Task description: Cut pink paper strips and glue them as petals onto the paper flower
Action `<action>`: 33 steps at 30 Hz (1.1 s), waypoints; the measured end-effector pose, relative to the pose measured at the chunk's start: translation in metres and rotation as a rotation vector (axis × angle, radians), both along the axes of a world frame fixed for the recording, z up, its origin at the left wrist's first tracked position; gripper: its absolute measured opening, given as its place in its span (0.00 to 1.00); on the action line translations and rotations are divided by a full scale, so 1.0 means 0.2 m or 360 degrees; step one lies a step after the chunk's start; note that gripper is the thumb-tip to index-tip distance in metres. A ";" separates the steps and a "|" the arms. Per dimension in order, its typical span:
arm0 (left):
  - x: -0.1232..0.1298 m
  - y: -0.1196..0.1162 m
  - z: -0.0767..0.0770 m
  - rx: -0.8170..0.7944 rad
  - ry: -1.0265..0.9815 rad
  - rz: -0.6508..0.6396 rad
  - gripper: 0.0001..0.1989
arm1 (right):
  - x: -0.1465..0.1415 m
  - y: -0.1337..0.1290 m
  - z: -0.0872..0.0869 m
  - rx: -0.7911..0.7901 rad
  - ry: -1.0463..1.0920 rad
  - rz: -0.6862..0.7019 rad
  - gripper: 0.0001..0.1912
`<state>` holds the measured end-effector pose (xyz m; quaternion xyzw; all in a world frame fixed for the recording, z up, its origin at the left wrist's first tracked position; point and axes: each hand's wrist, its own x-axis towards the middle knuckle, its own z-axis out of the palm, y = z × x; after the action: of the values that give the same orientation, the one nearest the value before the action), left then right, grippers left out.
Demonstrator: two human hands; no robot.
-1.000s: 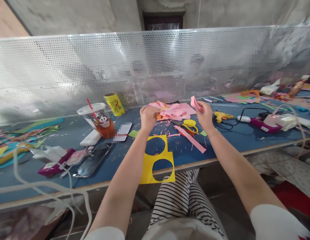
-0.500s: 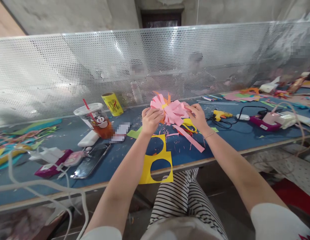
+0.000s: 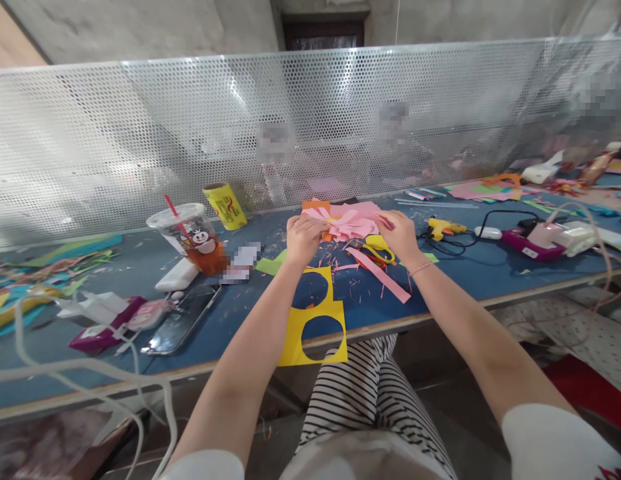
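Observation:
Between my two hands is a pink paper flower (image 3: 351, 223) with fringed petals and a bit of yellow at its middle. My left hand (image 3: 305, 235) is closed on its left side, fingers pinched at the petals. On the right, my right hand (image 3: 396, 230) pinches the outer petals between thumb and fingers. Orange paper (image 3: 315, 205) shows behind the flower. Just below lie yellow-handled scissors (image 3: 379, 248) and a long pink paper strip (image 3: 383, 275). A yellow sheet with round cut-outs (image 3: 315, 327) overhangs the table edge under my left forearm.
To the left stand a drink cup (image 3: 203, 243), a yellow roll (image 3: 225, 208), a phone (image 3: 183, 320) and a purple power strip (image 3: 107, 327) with cables. A yellow glue gun (image 3: 444, 229) lies right, beside another power strip (image 3: 533, 247). A perforated metal screen (image 3: 190, 127) runs along the back.
The flower has been lowered and tilted flatter, so its face shows less. Both hands stay on it, having shifted only slightly. Pink paper behind it now shows.

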<state>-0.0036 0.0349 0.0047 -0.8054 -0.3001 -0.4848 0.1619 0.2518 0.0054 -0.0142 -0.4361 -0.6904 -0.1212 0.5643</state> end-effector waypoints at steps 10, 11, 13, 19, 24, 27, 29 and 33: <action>0.02 0.03 0.02 -0.0757 -0.0605 -0.0238 0.02 | 0.05 0.03 0.34 -0.0342 -0.0069 0.0216 0.10; 0.02 0.03 0.02 -0.0826 -0.0687 -0.0288 0.04 | 0.05 0.04 0.40 -0.0426 -0.0147 0.0240 0.10; 0.01 0.04 0.02 -0.0942 -0.0817 -0.0417 0.08 | 0.03 0.06 0.54 -0.0538 -0.0301 0.0216 0.09; 0.02 0.02 0.04 -0.1272 -0.1113 -0.0776 0.14 | -0.09 0.08 0.85 -0.1057 -0.0844 0.0445 0.10; 0.01 -0.01 0.06 -0.1380 -0.1202 -0.0946 0.15 | -0.20 0.08 0.92 -0.1142 -0.1082 0.0517 0.08; 0.00 -0.02 0.08 -0.1433 -0.1223 -0.0976 0.16 | -0.21 0.10 0.92 -0.1087 -0.0987 0.0572 0.09; 0.00 -0.03 0.08 -0.1450 -0.1233 -0.0985 0.17 | -0.21 0.10 0.93 -0.1062 -0.0912 0.0601 0.11; -0.01 -0.02 0.07 -0.1451 -0.1251 -0.0997 0.17 | -0.20 0.12 0.95 -0.1129 -0.0783 0.0492 0.13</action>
<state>-0.0051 0.0315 0.0195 -0.6059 -0.2636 -0.5905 -0.4633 0.2118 0.0290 0.1762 -0.4524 -0.8597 0.1085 0.2108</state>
